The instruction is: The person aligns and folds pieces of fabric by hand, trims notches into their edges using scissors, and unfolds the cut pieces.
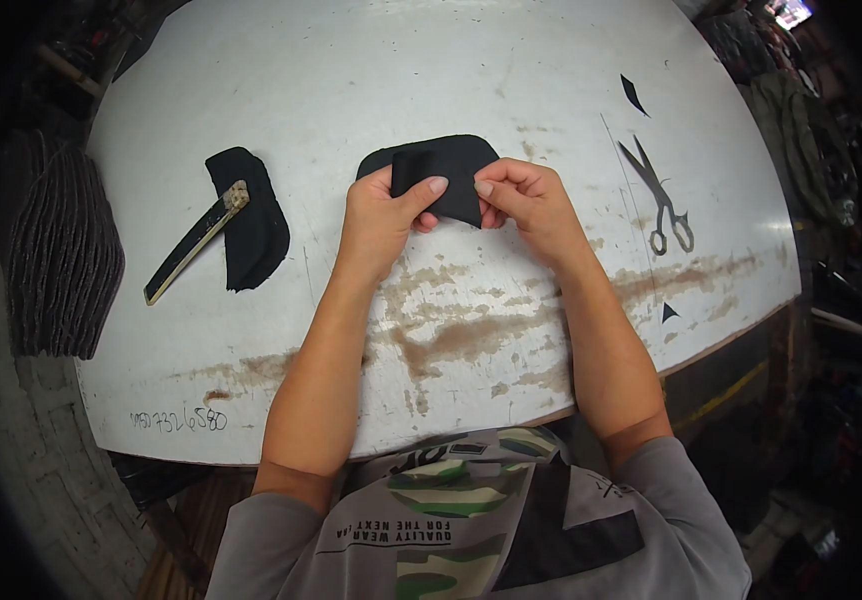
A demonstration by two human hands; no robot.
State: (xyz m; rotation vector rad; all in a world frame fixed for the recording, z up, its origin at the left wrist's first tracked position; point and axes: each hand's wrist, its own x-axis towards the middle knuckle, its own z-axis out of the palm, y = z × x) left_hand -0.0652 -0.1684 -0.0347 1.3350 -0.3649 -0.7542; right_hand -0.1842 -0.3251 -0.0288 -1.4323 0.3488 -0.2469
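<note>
A black fabric piece is held between both hands at the middle of the white table. My left hand is closed on its left side, the thumb lying on top. At its right edge, my right hand pinches the fabric between thumb and fingers. Behind the held piece lies another black part with rounded corners; whether the two are joined is not clear.
Scissors lie at the right, with small black scraps above and below them. At the left, a narrow tool rests on stacked black pieces. Dark ribbed material hangs beyond the left edge.
</note>
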